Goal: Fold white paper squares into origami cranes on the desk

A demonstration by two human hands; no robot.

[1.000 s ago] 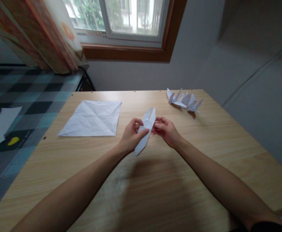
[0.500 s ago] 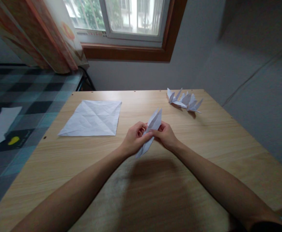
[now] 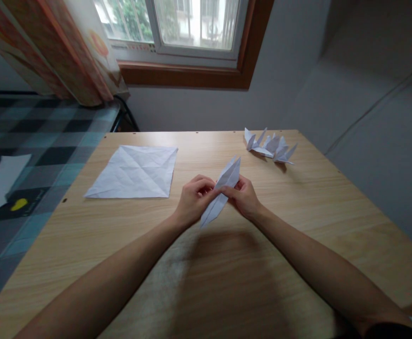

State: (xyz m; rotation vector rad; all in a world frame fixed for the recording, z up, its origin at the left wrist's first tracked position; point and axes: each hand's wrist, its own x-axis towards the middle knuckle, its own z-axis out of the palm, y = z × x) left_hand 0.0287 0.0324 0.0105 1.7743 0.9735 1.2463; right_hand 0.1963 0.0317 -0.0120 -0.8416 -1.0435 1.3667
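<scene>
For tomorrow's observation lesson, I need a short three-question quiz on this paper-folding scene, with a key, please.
1. True or false: the left hand and the right hand both pinch the folded paper piece.
2. Where does the creased square sheet lie on the table? A) left of the hands B) right of the hands C) under the hands
3. Fill in: the pile of folded paper shapes lies at the table's far ____ side.
Key: 1 true; 2 A; 3 right.

Two bare forearms w/ slim hands: left hand (image 3: 192, 200), right hand (image 3: 244, 197); black sleeve (image 3: 390, 331) edge at near-right corner.
</scene>
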